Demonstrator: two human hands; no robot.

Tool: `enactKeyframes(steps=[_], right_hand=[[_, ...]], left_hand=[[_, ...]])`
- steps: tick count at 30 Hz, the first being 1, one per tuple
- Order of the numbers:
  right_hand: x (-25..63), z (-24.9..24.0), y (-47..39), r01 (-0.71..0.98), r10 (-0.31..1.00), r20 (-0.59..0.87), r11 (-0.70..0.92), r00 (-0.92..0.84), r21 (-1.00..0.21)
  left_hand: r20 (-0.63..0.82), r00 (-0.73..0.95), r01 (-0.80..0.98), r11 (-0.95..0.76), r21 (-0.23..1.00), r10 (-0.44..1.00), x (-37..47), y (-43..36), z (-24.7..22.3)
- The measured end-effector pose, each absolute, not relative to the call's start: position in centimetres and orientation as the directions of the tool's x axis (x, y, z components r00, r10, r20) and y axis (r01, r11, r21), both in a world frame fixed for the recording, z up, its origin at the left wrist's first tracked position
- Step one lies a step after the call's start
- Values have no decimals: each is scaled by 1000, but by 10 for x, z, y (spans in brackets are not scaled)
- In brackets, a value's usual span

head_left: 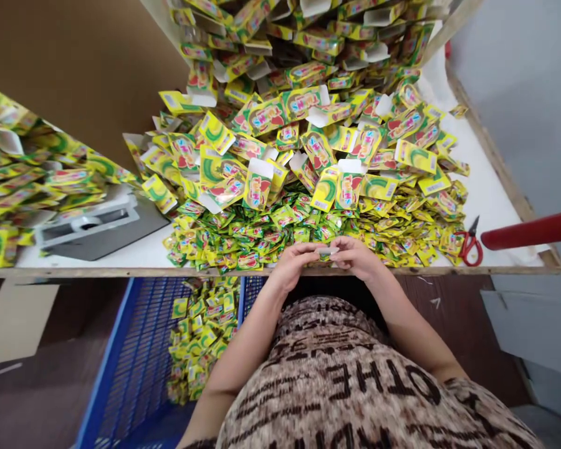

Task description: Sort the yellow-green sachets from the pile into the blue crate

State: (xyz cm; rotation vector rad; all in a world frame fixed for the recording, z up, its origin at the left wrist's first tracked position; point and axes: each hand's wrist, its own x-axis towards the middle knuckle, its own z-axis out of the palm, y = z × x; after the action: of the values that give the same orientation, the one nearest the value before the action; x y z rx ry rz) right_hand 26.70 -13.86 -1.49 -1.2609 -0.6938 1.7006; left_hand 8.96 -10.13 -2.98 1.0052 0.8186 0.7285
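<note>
Over the table's front edge, my left hand (293, 263) and my right hand (358, 257) meet with fingers pinched. Between them they hold a small carton (327, 252), seen almost edge-on; its pale edge shows and its printed faces are mostly hidden. Just beyond my fingertips lies a heap of small green and yellow sachets (280, 218). Behind the sachets, many flat-sided yellow and green cartons (325, 187) with fruit pictures are piled up, several with white end flaps standing open.
Red-handled scissors (471, 248) lie at the right, near a red bar (533, 231). A grey metal-framed device (88, 221) rests at the left beside a brown board (88, 68). Below the table, a blue crate (116, 368) holds filled-looking yellow cartons (201, 343).
</note>
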Motion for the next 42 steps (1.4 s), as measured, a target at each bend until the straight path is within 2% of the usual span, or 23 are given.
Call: enactKeyframes(steps=[2,5,7,9,14,16,21,23,25,29,31,34,36,38,40,42], right_hand=[[262,-14,-135,-322,884,-464,-458,-65,-828],[258,-12,-131,-169,952,-260,-233,162,-958],[257,-11,-130,-58,976,-135,-127,171,-990],[258,-12,-128,-36,983,-123,-119,137,-992],[259,-15,-121,-129,958,-235,-216,164,-968],[257,-17,-121,-142,953,-233,-207,194,-968],[257,-24,-124,-104,977,-142,-126,156,-987],[259,-28,-127,-26,987,-52,-48,151,-998],[260,-33,-132,121,984,71,51,166,-991],[250,-44,-144,395,941,259,159,216,-905],[246,-47,-149,467,920,318,183,229,-865],[256,-45,-154,542,930,345,224,130,-810],[278,-40,-155,630,940,315,166,132,-759],[306,-36,-155,752,927,251,-48,279,-658],[330,-33,-154,854,941,117,-232,319,-465],[344,-32,-153,925,963,-30,-265,267,-272]], left_hand=[[-256,520,-143,379,914,815,92,-100,-25],[-191,361,-177,269,947,913,97,-100,-24],[-130,241,-147,169,975,962,99,-100,-28],[-84,190,-88,102,991,978,99,-99,-32],[-17,240,-55,31,998,971,100,-90,-35],[45,265,-13,-43,999,963,100,-86,-35],[263,320,59,-296,953,910,93,-81,-40],[296,359,42,-332,942,885,89,-82,-44],[300,393,27,-337,941,869,87,-85,-48],[260,426,56,-312,948,867,86,-92,-53],[251,435,97,-322,942,865,87,-95,-55],[231,413,139,-312,940,881,92,-96,-61],[169,366,129,-229,965,915,97,-94,-65],[84,285,54,-103,993,955,103,-89,-66],[13,191,-116,9,993,982,106,-82,-60],[-38,149,-306,82,948,988,101,-75,-46]])
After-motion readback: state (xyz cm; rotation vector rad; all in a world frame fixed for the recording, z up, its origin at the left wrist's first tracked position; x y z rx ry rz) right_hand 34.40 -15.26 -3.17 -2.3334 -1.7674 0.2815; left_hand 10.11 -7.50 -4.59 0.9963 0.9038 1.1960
